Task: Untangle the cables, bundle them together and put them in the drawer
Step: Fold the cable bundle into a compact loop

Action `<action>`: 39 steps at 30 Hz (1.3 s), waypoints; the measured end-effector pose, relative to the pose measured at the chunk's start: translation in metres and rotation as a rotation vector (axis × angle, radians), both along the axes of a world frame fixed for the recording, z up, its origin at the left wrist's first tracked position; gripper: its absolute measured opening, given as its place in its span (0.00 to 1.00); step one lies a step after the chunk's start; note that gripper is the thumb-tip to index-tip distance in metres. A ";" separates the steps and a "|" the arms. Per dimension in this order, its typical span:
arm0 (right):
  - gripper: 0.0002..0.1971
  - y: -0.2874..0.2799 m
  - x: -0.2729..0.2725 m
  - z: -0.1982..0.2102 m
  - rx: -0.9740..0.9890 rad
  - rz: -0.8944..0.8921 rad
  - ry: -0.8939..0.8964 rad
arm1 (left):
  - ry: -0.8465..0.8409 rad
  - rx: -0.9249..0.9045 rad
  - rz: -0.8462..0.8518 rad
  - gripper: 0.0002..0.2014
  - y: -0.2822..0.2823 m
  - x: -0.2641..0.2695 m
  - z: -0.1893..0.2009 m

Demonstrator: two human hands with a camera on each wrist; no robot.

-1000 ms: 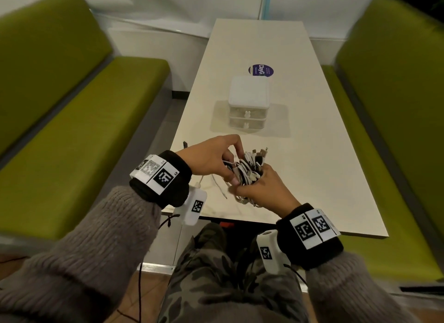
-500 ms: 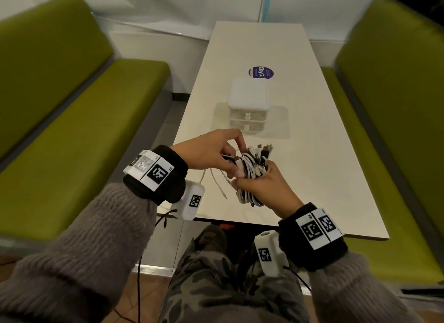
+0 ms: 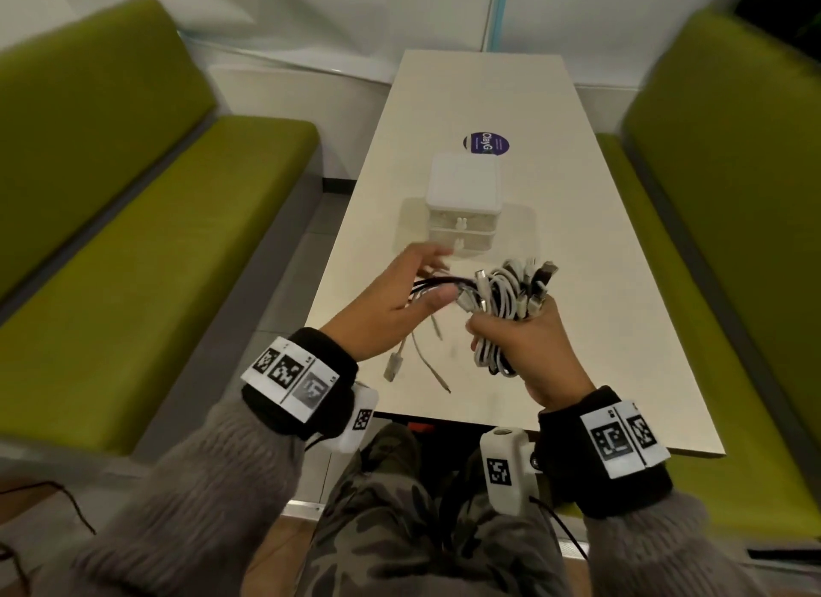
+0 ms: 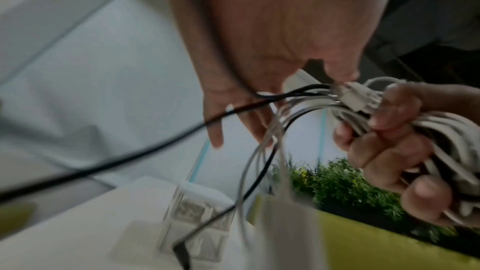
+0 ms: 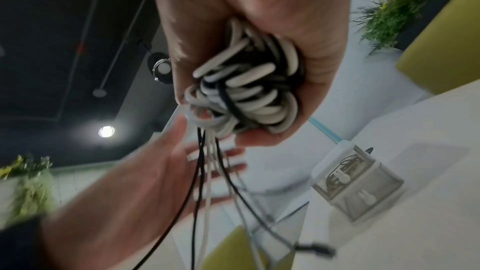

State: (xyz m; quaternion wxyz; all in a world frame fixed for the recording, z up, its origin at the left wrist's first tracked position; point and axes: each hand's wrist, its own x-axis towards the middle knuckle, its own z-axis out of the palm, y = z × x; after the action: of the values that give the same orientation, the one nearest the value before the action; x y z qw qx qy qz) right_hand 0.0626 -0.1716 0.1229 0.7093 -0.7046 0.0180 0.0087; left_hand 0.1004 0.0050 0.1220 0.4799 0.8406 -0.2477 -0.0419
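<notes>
My right hand [image 3: 515, 330] grips a coiled bundle of white and black cables [image 3: 511, 294] above the near end of the table, plugs sticking up. In the right wrist view the cable bundle [image 5: 249, 89] fills that fist. My left hand [image 3: 433, 276] is just left of it, fingers straight, with several black and white loose strands [image 3: 428, 283] running across its palm. Other loose cable ends [image 3: 397, 359] hang down to the tabletop. The white two-drawer box [image 3: 464, 196] stands beyond the hands, both drawers closed; cables show through its upper drawer [image 5: 342, 169].
The long cream table [image 3: 599, 285] has a round purple sticker [image 3: 486, 143] behind the drawer box. Green benches [image 3: 155, 241] run along both sides. My knees sit under the near table edge.
My left hand has let go of the bundle, straightened its fingers and moved left. The right hand has lifted the bundle up and to the right, and loose strands now trail between the hands.
</notes>
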 end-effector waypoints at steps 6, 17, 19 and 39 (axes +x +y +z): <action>0.09 0.002 -0.004 -0.003 0.027 0.013 -0.004 | -0.090 0.137 -0.101 0.15 -0.010 -0.001 0.006; 0.10 -0.011 -0.002 0.000 0.178 -0.098 -0.010 | 0.105 -0.137 0.074 0.19 -0.001 -0.008 -0.020; 0.09 -0.005 -0.003 -0.005 0.251 -0.118 0.002 | 0.129 -0.263 0.164 0.21 -0.013 -0.016 -0.018; 0.10 0.017 0.000 -0.017 0.236 -0.130 -0.014 | -0.070 0.376 0.077 0.38 -0.036 -0.030 0.004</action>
State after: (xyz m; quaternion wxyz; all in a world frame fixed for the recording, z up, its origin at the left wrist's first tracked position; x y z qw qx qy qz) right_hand 0.0621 -0.1542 0.1063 0.7864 -0.6137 0.0575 -0.0404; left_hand 0.0705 -0.0305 0.1262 0.3069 0.9251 -0.2198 -0.0399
